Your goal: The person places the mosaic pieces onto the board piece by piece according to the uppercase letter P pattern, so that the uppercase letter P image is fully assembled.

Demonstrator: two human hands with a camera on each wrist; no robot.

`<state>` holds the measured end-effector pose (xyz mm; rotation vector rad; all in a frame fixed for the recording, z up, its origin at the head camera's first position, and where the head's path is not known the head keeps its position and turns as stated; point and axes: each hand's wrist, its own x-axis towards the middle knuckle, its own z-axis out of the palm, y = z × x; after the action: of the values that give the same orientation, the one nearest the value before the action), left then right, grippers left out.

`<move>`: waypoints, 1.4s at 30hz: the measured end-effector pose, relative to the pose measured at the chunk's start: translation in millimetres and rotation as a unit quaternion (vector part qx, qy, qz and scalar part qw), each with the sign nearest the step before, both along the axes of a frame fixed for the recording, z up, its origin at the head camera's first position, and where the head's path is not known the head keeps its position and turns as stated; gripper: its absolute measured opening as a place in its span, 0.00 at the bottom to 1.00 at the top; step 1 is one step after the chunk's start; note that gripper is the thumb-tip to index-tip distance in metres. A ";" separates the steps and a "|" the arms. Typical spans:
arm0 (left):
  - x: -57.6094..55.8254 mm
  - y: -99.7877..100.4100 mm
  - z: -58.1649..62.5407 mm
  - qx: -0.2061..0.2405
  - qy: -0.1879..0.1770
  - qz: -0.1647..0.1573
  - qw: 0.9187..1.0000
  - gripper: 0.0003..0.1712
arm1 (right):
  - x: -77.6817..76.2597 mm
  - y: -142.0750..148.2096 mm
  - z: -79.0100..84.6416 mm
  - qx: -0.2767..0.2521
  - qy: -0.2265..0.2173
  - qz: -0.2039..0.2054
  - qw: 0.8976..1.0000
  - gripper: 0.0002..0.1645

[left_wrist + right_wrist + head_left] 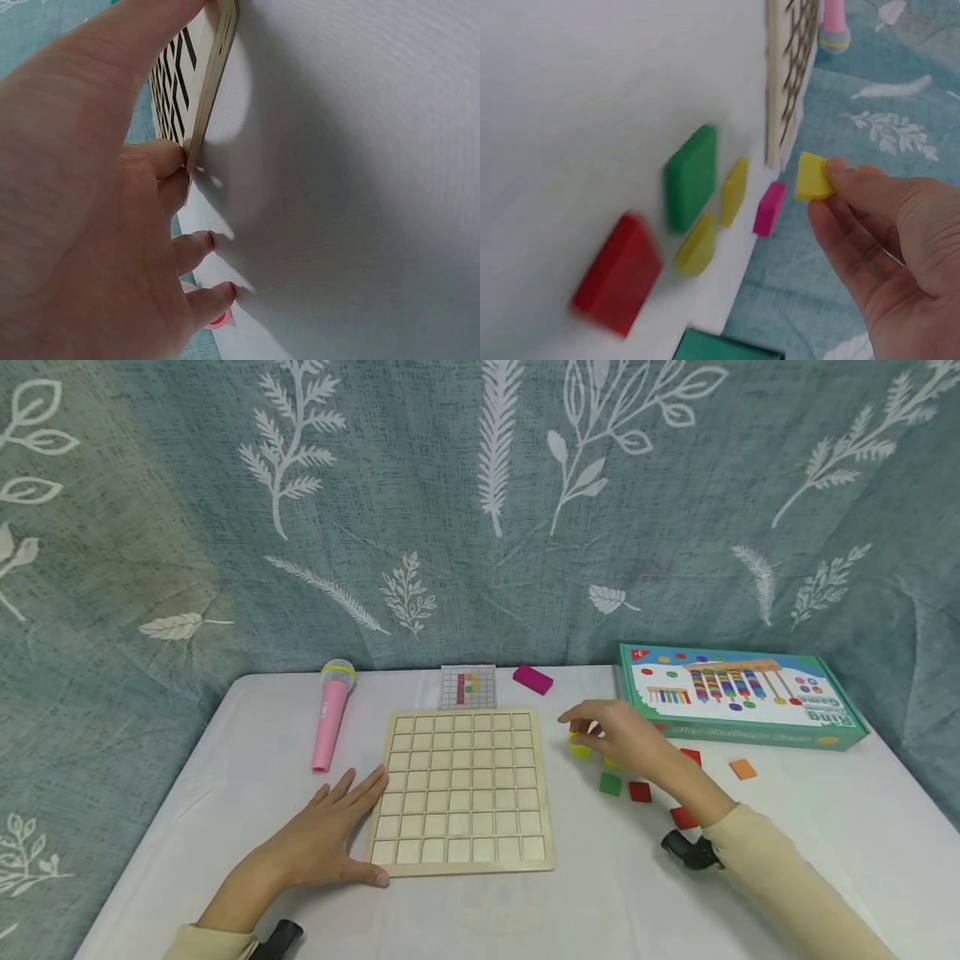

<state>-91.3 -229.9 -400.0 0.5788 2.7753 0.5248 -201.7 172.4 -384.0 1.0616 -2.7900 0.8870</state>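
Observation:
A wooden board with a grid of square recesses lies flat on the white table. At its left edge my left hand rests with fingers spread, the thumb at the near left corner and fingertips along the side. The left wrist view shows the board's edge beside that hand. Right of the board, my right hand pinches a small yellow square tile between thumb and fingers, raised above the table. Below it lie two more yellow tiles, a green tile and a red tile.
Behind the board lie a printed grid card and a magenta block. A pink toy microphone lies at left. A green game box stands at back right, with an orange tile before it. A leaf-patterned curtain hangs behind.

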 end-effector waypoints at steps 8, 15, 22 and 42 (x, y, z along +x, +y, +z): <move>-2.2 0.0 -1.2 0.003 -0.003 0.004 1.000 0.75 | -9.1 -25.1 2.1 -0.024 0.002 0.033 0.999 0.17; -0.7 -1.4 -2.9 0.007 0.003 0.001 1.000 0.73 | -13.9 -45.9 -1.3 -0.024 -0.015 0.039 0.999 0.16; -0.7 -2.1 -2.6 0.003 0.006 0.001 1.000 0.74 | -16.8 -65.6 -4.3 -0.031 -0.026 0.050 0.998 0.17; -0.8 0.1 -1.7 -0.001 -0.005 0.003 1.000 0.74 | -19.9 -116.9 -16.3 -0.011 -0.024 0.054 0.998 0.15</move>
<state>-92.0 -229.8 -401.7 0.5650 2.7681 0.5250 -221.7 55.5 -400.3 1.2133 -2.7770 0.9647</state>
